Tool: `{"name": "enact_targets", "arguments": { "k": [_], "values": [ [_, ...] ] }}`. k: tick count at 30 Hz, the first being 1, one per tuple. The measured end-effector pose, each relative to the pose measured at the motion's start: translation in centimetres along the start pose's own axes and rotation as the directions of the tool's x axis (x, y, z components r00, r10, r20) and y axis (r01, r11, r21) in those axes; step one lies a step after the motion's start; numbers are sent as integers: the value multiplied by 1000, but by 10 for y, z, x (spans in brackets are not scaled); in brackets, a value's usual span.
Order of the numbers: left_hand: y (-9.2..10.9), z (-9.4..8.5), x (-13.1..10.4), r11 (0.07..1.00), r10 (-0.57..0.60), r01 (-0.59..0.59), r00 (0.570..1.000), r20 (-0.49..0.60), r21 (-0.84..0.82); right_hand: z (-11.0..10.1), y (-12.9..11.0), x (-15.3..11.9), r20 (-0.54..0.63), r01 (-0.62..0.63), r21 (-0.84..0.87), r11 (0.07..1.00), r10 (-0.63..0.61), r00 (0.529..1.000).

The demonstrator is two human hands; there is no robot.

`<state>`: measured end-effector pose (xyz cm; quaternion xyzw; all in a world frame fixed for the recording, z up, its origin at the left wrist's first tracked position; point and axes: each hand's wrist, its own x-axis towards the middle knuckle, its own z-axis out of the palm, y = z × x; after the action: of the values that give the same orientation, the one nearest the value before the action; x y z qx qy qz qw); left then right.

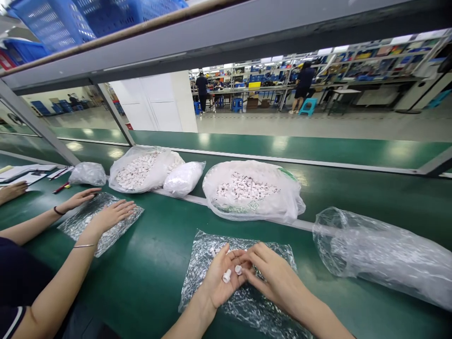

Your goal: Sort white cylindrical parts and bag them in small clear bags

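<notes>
My left hand [222, 278] is palm up and cupped, with two small white plastic cap-like parts [226, 276] lying in it. Over its fingertips, my right hand [270, 273] is bent inward, its thumb close beside one of the parts [238, 270]. The right fingertips overlap the left fingers, so what they pinch, if anything, is hidden. Beneath both hands a clear plastic bag [197, 266] lies flat on the green table [155, 282]. More small white parts [213, 252] show on the bag just behind my left hand.
Beyond my hands lies an open bag of white parts [247, 188]; another such bag [137, 172] and a small tied bag [184, 179] are left of it. Clear plastic bags [384, 254] lie right. A co-worker's hands [109, 216] press a clear bag [116, 235]. A shelf [212, 33] spans overhead.
</notes>
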<state>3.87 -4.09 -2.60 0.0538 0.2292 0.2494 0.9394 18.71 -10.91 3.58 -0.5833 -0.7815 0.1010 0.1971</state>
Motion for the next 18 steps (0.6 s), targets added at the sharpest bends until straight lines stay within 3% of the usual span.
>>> {"name": "enact_targets", "arguments": {
  "k": [6, 9, 12, 18],
  "values": [
    [-7, -1, -1, 997, 1, -7, 997, 80, 73, 17, -2, 2, 38, 17, -79, 997, -14, 999],
    [-2, 2, -7, 991, -15, 3, 996, 91, 133, 6, 5, 1, 21, -104, 104, 989, 102, 995],
    [6, 6, -12, 978, 61, -75, 995, 76, 196, -8, 16, 1, 34, -250, 252, 935, 250, 968],
    [9, 3, -6, 993, 41, -37, 999, -31, 113, -15, 31, 1, 118, -343, 227, 911, 324, 939]
  ]
}}
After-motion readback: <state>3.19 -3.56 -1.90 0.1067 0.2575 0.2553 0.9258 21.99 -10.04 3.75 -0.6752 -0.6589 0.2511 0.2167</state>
